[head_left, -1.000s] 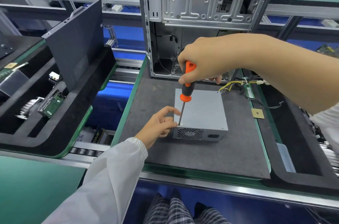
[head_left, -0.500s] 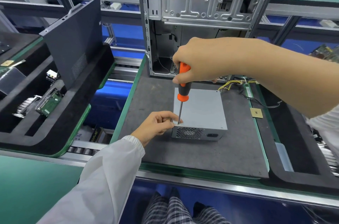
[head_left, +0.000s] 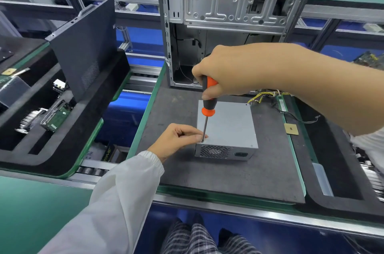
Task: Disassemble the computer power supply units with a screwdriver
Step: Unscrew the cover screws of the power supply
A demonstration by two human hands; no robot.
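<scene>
Power supply unit (head_left: 227,127) lay flat at centre of grey worktop (head_left: 228,176), vent face toward 6 o'clock. Right hand (head_left: 224,70) gripped screwdriver (head_left: 207,104) handle, fingers curled round it; tip sat on the unit's top at its 7 o'clock corner. Left hand (head_left: 176,139) fingers, pressed together, pinched at the tip. Open computer case (head_left: 234,4) stood at 12 o'clock.

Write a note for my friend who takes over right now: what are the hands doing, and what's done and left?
Right hand grips the orange-and-black screwdriver, tip on the near-left top corner of the power supply.
Left hand pinches at that corner beside the tip.
Supply lies flat on the grey mat, in front of the open computer case.
Done: cover not yet off.
Left: finish this corner, the other screws, then the cover.
</scene>
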